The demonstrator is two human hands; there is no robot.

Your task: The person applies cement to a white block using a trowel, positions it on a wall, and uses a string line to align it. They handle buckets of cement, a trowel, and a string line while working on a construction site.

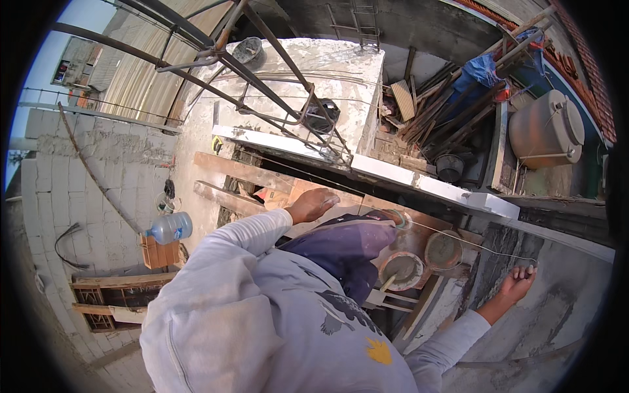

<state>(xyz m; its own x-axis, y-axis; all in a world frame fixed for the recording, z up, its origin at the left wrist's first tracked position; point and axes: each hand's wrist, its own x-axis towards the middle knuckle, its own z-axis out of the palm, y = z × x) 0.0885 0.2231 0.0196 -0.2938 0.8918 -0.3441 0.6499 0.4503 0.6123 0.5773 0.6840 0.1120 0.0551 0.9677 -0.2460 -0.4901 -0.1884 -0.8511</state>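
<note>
My right hand (517, 283) is reached out to the right beside the grey plastered wall, its fingers closed at the end of a thin pale string (468, 243). That string runs from there back toward the middle, over the buckets. In front of my body, my left hand (313, 205) is closed above the wooden planks (242, 171). Whatever its fingertips may pinch is too small to make out. Just beyond it lies a row of white blocks (383, 168). Two buckets of wet grey mortar, a nearer one (401, 270) and a farther one (443, 250), stand right of my legs; a handle leans in the nearer.
Tied steel rebar (196, 52) hangs across the upper left. A blue water jug (170, 228) lies near the grey block wall (65, 190) at left. Stacked timber (439, 111) and an orange tank (547, 128) stand far right. A dark gap runs behind the planks.
</note>
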